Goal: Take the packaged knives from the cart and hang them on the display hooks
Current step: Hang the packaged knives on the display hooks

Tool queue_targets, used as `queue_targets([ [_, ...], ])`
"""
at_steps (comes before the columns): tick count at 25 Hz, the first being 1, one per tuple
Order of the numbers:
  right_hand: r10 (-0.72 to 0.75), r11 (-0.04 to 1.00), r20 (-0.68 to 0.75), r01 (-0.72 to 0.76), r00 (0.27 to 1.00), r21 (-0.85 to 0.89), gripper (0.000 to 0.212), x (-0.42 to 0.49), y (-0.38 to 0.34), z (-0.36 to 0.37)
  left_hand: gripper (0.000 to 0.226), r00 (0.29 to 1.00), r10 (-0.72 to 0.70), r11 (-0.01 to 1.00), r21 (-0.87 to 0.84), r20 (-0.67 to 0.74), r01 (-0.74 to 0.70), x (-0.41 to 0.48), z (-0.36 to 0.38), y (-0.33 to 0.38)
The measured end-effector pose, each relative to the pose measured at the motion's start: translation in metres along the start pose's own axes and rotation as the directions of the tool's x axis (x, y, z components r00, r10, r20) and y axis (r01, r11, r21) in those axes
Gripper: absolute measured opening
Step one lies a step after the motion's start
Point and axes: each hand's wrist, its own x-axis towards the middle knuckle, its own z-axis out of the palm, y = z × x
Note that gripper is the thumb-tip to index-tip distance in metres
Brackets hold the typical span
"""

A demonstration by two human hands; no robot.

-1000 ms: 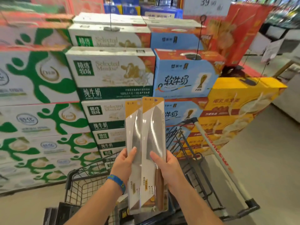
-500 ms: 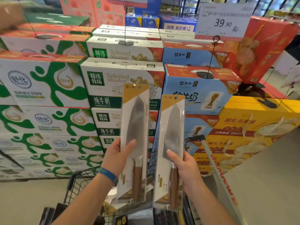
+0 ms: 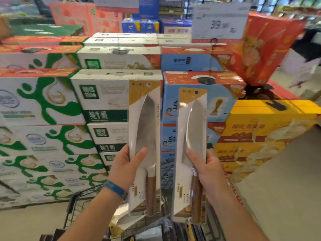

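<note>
**Two packaged knives held upright, one in each hand, no hooks in sight**

A person stands over a wire shopping cart (image 3: 73, 204) in a store aisle. They are facing a wall of stacked milk cartons (image 3: 102, 94), with a blurred price sign (image 3: 219, 23) above.

The left hand (image 3: 127, 165) grips one knife pack (image 3: 145, 122). The thumb lies across the front at the base of the blade and the fingers are wrapped behind. The right hand (image 3: 207, 168) holds a second knife pack (image 3: 192, 129) the same way. A blue wristband (image 3: 115, 188) circles the left wrist.

Both packs stand upright with their long axis vertical, blade tip up and wooden handle down. They are side by side but apart, and the left one is held a little higher. Each hand grips near the middle of its pack, so the top edge is the end farthest from the hand and rises free above it.

Each pack is a tall, narrow white card with a gold header, and clear plastic covers a broad steel blade and a brown handle. The hanging hole is probably in the gold header, though blur hides the detail.

The display hooks are not in view, so which hand is nearer to them cannot be told. The person will likely have to turn away from the cartons and bring a header to a hook first. The cart sits below the packs with more goods in it, too dim to name.
</note>
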Motion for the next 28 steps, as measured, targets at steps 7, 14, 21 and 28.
queue_targets([
  [7, -0.030, 0.999, -0.364, 0.023, 0.931, -0.024, 0.065, -0.043, -0.011, -0.042, 0.038, 0.967, 0.014, 1.000, -0.008, 0.254, -0.012, 0.016, 0.047, 0.009],
  [14, -0.091, 0.995, -0.652, 0.049, 0.753, -0.082, 0.045, -0.126, -0.023, -0.039, 0.028, 0.834, 0.008, 0.996, -0.076, 0.552, 0.041, 0.013, 0.068, 0.017],
  [21, -0.154, 0.987, -0.946, 0.004, 0.287, -0.159, 0.042, -0.305, -0.040, -0.067, 0.037, 0.407, 0.100, 0.979, -0.163, 0.908, 0.124, -0.108, 0.163, 0.034],
  [28, -0.225, 0.972, -0.936, -0.125, -0.272, -0.197, 0.053, -0.550, -0.058, -0.047, 0.029, -0.024, 0.243, 0.958, -0.236, 0.970, 0.161, -0.321, 0.185, 0.100],
])
